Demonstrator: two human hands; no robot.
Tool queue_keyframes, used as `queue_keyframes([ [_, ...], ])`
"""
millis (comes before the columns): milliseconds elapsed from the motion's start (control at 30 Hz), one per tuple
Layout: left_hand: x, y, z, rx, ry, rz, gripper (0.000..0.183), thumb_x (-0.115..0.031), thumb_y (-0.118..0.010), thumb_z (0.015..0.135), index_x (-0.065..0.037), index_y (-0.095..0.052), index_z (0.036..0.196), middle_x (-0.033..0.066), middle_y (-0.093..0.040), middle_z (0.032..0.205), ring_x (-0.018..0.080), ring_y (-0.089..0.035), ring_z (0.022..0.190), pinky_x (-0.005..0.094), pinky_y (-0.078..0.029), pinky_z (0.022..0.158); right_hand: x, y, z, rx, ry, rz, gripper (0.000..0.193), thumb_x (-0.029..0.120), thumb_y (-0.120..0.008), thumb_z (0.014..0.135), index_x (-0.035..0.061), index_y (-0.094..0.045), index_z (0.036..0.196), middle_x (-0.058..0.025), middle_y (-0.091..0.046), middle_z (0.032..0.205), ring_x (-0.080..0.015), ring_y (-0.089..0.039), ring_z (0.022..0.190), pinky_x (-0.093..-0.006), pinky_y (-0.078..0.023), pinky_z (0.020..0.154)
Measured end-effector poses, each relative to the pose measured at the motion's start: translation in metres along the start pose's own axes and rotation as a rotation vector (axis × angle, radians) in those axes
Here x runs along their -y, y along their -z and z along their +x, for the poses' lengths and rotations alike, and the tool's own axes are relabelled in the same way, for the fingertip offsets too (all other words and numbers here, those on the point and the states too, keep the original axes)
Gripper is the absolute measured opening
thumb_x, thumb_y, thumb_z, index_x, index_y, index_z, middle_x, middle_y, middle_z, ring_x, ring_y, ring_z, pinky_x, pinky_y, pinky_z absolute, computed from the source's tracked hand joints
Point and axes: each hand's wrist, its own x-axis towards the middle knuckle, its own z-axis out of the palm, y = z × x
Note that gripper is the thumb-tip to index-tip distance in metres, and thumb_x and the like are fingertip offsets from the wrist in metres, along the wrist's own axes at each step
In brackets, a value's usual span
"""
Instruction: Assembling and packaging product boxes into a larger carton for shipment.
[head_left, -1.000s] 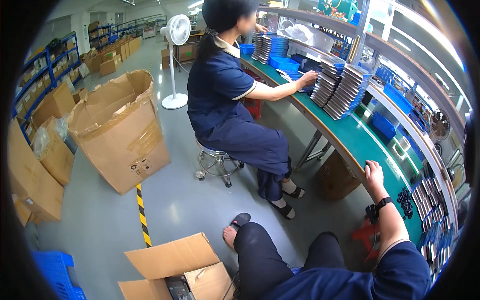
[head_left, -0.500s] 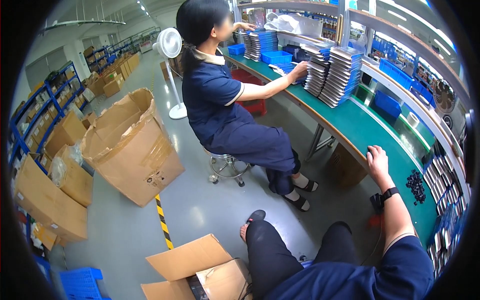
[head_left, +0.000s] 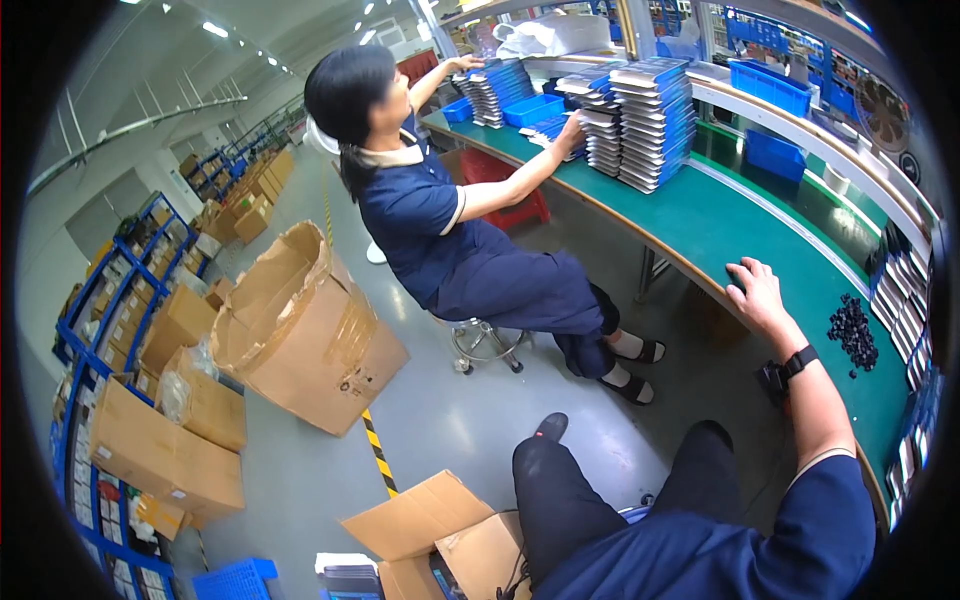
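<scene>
My right hand (head_left: 757, 292) rests on the near edge of the green-topped workbench (head_left: 665, 215), palm down. Its fingers are loosely bent and apart, and I see no held thing, though a small dark spot shows by the fingertips. A black band with a dark device (head_left: 785, 370) is round the wrist. Beyond the forearm lies a pile of small black parts (head_left: 853, 335). Stacks of flat silver-and-blue pieces (head_left: 905, 310) stand along the right side of the bench. My left hand is out of view.
A seated co-worker (head_left: 420, 190) reaches among tall stacks of flat pieces (head_left: 652, 125) and blue bins (head_left: 535, 110). A large torn carton (head_left: 310, 330) stands on the floor to the left. An open carton (head_left: 470, 545) is beside my legs. Blue shelving (head_left: 130, 300) lines the far left.
The whole view has shifted and tilted, so the cartons and shelving appear further right. My right hand stays at the bench edge, its fingers slightly more spread. The co-worker still reaches over the stacks.
</scene>
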Motion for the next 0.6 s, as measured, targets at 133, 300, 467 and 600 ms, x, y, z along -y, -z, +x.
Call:
queue_keyframes([
  [133, -0.031, -0.083, 0.003, 0.171, -0.021, -0.192, 0.039, -0.013, -0.050, 0.095, -0.004, -0.047, 0.132, 0.0165, -0.054, 0.125, 0.0314, -0.053, 0.117, 0.0444, -0.048, 0.096, -0.013, 0.015, -0.009, 0.093, 0.181, 0.014, 0.058, 0.032, -0.071, 0.076, 0.0136, -0.054, 0.128, -0.0197, -0.042, 0.137, -0.0377, -0.037, 0.128, -0.0481, -0.031, 0.105],
  [300, 0.002, -0.234, 0.069, 0.835, -0.003, -0.344, 0.048, -0.024, -0.057, 0.086, -0.003, -0.048, 0.129, 0.0145, -0.060, 0.120, 0.0318, -0.061, 0.106, 0.0544, -0.045, 0.095, -0.024, 0.010, -0.010, 0.011, 0.213, 0.157, 0.060, 0.035, -0.073, 0.074, 0.0142, -0.055, 0.127, -0.0167, -0.046, 0.136, -0.0363, -0.038, 0.128, -0.0490, -0.030, 0.106],
  [467, -0.035, -0.432, -0.057, 1.215, 0.144, -0.190, 0.051, -0.017, -0.055, 0.085, 0.000, -0.044, 0.132, 0.0141, -0.057, 0.123, 0.0280, -0.058, 0.109, 0.0434, -0.049, 0.094, -0.041, -0.002, 0.005, -0.114, 0.127, 0.537, 0.045, 0.033, -0.064, 0.083, 0.0087, -0.059, 0.121, -0.0182, -0.063, 0.113, -0.0358, -0.060, 0.103, -0.0449, -0.047, 0.090],
  [600, -0.033, -0.545, -0.110, 1.366, 0.421, -0.174, 0.046, -0.017, -0.054, 0.089, 0.000, -0.046, 0.130, 0.0130, -0.058, 0.122, 0.0280, -0.058, 0.109, 0.0447, -0.047, 0.096, -0.049, -0.014, 0.023, -0.083, -0.155, 1.092, 0.044, 0.030, -0.058, 0.093, 0.0082, -0.051, 0.130, -0.0108, -0.062, 0.108, -0.0199, -0.059, 0.097, -0.0329, -0.048, 0.088],
])
